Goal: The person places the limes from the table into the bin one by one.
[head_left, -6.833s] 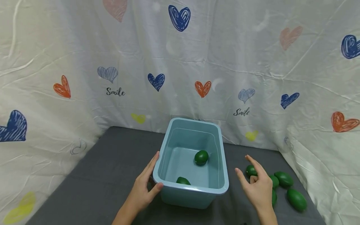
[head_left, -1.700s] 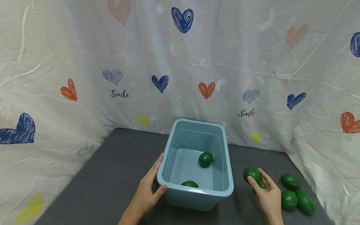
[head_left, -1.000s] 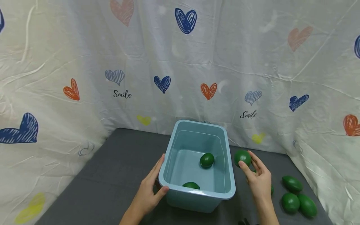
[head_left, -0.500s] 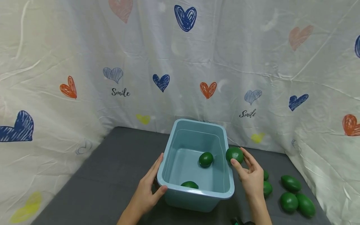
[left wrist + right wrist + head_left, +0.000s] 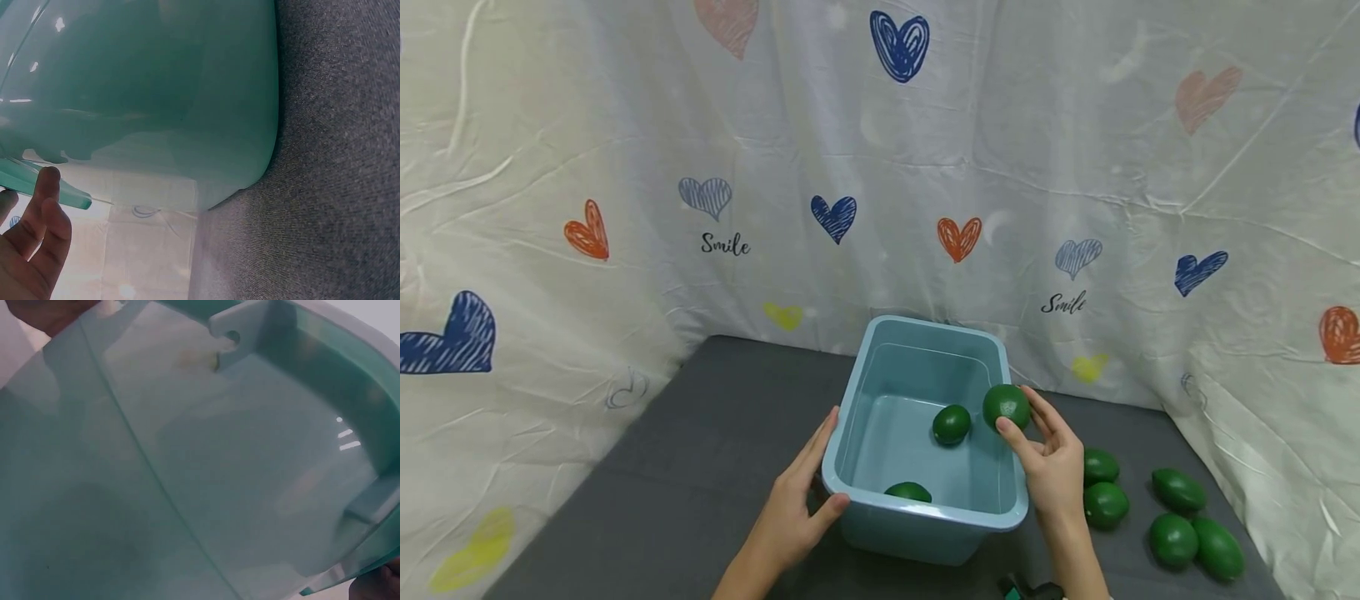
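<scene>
A light blue plastic bin [image 5: 936, 537] stands on the dark grey cloth. My left hand [image 5: 790, 504] holds its near left corner, thumb at the front rim and fingers along the side; the left wrist view shows bent fingers [image 5: 50, 231] at the rim. My right hand [image 5: 1051, 467] grips a glossy green avocado [image 5: 1006, 406] between thumb and fingers, over the bin's right rim. Inside lie one avocado [image 5: 951, 425] near the right wall and another avocado [image 5: 910, 492], partly hidden by the front wall. The right wrist view shows mostly the bin's outer wall [image 5: 125, 487].
To the right of the bin, several more avocados lie on the cloth, among them an avocado [image 5: 1105, 505] near my right wrist and an avocado [image 5: 1217, 548] farther right. A white curtain [image 5: 880, 167] with printed hearts hangs behind. A dark object [image 5: 1030, 590] shows at the bottom edge.
My right hand has picked up an avocado from the group at the right, raised it and carried it left to above the bin's right rim. My left hand stays at the bin's corner.
</scene>
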Demonstrator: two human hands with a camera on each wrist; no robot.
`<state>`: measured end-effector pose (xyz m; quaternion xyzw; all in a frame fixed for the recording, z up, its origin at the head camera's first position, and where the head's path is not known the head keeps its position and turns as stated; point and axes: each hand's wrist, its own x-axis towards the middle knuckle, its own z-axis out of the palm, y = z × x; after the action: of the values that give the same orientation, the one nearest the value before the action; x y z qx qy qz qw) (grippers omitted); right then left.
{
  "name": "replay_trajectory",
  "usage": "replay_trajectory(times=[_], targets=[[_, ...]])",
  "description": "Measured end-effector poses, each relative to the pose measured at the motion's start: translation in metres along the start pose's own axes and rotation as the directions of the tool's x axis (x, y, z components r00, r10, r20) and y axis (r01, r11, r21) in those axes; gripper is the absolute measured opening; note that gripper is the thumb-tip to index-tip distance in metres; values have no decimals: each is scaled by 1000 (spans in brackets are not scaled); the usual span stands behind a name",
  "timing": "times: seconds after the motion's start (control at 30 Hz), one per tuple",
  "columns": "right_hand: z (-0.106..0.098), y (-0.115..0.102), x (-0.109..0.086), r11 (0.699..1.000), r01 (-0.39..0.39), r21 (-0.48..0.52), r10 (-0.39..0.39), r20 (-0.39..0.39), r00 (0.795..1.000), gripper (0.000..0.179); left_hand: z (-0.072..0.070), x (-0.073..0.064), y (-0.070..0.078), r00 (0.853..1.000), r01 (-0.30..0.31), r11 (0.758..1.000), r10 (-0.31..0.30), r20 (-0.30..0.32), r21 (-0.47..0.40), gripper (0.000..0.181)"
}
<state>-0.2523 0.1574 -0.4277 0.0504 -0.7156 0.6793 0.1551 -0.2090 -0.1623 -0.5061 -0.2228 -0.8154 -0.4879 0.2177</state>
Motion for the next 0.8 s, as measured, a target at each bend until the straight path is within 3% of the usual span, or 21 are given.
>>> replay_trajectory(times=[0.3,0.63,0.8], targets=[[3,2,1,997,56,-61,-55,22,998,59,-1,0,0,1000,-1,999,1,2,36,86],[-3,-3,0,971,126,-201,-97,145,985,73,-1,0,1,1000,0,999,1,-5,46,85],[-8,-2,-2,963,152,-221,-122,143,982,70,-1,1,1,1000,-4,999,4,-4,33,85]])
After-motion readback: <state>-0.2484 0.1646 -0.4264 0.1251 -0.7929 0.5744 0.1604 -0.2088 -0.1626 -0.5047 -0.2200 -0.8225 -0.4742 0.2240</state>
